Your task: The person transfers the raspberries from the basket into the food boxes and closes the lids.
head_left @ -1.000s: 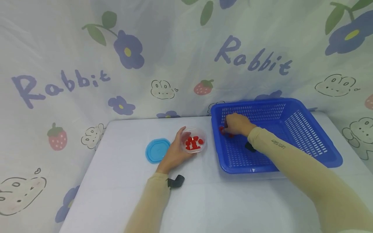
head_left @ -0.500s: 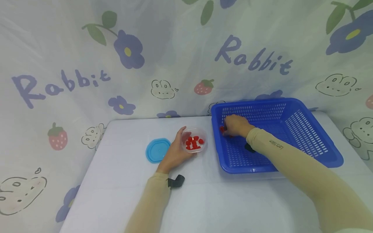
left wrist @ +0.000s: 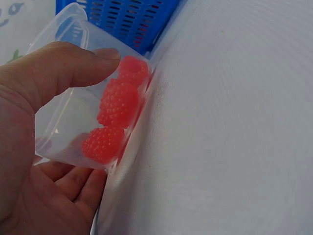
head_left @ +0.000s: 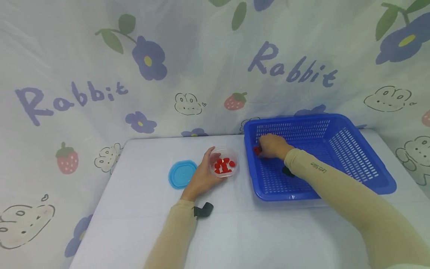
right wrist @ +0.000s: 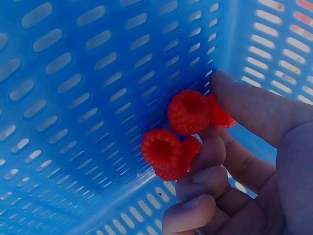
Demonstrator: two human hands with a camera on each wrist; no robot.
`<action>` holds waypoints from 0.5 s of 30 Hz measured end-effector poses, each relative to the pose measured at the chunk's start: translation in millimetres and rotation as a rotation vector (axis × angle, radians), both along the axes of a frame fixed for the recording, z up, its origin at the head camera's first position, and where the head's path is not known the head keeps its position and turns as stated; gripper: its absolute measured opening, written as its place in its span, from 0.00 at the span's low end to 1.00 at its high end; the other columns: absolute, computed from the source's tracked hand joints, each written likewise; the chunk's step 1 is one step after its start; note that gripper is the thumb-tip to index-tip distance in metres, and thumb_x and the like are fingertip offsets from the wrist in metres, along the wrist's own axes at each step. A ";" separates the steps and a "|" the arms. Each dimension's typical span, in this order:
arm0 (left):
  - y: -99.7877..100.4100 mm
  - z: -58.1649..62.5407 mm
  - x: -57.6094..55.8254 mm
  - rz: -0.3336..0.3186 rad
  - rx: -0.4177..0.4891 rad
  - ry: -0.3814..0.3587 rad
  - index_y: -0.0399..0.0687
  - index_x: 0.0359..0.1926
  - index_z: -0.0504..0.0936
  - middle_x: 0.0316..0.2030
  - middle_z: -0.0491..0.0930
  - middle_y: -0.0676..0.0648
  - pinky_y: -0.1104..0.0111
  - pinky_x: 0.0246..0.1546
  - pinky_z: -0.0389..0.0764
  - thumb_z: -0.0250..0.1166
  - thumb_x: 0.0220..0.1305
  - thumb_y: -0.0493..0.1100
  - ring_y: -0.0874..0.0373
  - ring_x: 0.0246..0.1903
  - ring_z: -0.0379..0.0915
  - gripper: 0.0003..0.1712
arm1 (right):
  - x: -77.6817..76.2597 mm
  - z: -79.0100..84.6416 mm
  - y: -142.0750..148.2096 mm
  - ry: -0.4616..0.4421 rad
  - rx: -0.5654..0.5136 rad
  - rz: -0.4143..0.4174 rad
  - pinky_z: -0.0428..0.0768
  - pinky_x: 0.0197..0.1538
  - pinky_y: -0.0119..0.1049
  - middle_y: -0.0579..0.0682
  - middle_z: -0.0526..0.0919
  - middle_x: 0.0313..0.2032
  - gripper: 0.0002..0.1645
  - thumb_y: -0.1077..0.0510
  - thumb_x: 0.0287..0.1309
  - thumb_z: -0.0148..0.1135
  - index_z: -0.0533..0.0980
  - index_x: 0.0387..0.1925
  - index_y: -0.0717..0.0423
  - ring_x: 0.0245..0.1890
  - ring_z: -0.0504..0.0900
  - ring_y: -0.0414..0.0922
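Note:
My left hand [head_left: 203, 175] holds a clear plastic tub [head_left: 231, 152] upright on the table, thumb on one side and fingers round the other. Several red raspberries [left wrist: 119, 104] lie at the bottom of the tub. Inside the blue basket [head_left: 285, 196], at its left end, is my right hand [head_left: 273, 145]. In the right wrist view, thumb and index finger pinch a raspberry [right wrist: 222, 113], partly hidden by them. Other raspberries [right wrist: 161, 148] sit beside the fingertips, close to the slotted basket wall.
A light blue lid [head_left: 181, 174] lies on the white table [head_left: 228, 239], left of the tub. Just right of the tub rises the basket's left wall. Behind the table hangs a printed curtain [head_left: 208, 67].
My right hand has shifted very slightly down inside the basket, and the red beside its fingertips shows a little differently. The left hand and the tub have stayed in place.

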State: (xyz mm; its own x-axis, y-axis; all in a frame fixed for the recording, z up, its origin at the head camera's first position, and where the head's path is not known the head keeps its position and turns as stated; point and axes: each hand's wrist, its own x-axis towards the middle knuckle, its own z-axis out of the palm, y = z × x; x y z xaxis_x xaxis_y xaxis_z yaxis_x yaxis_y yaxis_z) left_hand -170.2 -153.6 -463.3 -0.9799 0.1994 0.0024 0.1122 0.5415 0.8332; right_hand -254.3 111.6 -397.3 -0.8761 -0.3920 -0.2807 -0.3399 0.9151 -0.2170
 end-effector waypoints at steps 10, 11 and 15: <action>1.5 2.0 0.5 0.006 0.009 -0.012 0.66 0.70 0.47 0.61 0.65 0.61 0.50 0.53 0.72 0.77 0.40 0.50 0.61 0.62 0.59 0.61 | -0.6 2.9 2.7 -0.010 -0.011 0.006 0.77 0.28 0.39 0.48 0.79 0.24 0.13 0.51 0.44 0.71 0.79 0.26 0.56 0.25 0.77 0.45; 1.5 2.3 0.6 0.007 0.007 -0.010 0.66 0.70 0.47 0.61 0.65 0.60 0.50 0.53 0.72 0.77 0.40 0.49 0.61 0.62 0.59 0.60 | -0.7 3.6 2.6 -0.011 -0.014 0.006 0.77 0.28 0.39 0.48 0.79 0.24 0.13 0.51 0.44 0.71 0.79 0.26 0.55 0.25 0.77 0.45; 1.6 3.2 1.0 0.006 0.007 -0.006 0.66 0.70 0.47 0.61 0.65 0.60 0.50 0.53 0.72 0.77 0.40 0.49 0.61 0.62 0.59 0.60 | -0.8 5.9 2.9 -0.005 -0.021 0.009 0.78 0.31 0.39 0.48 0.81 0.27 0.15 0.50 0.44 0.71 0.80 0.30 0.56 0.27 0.78 0.44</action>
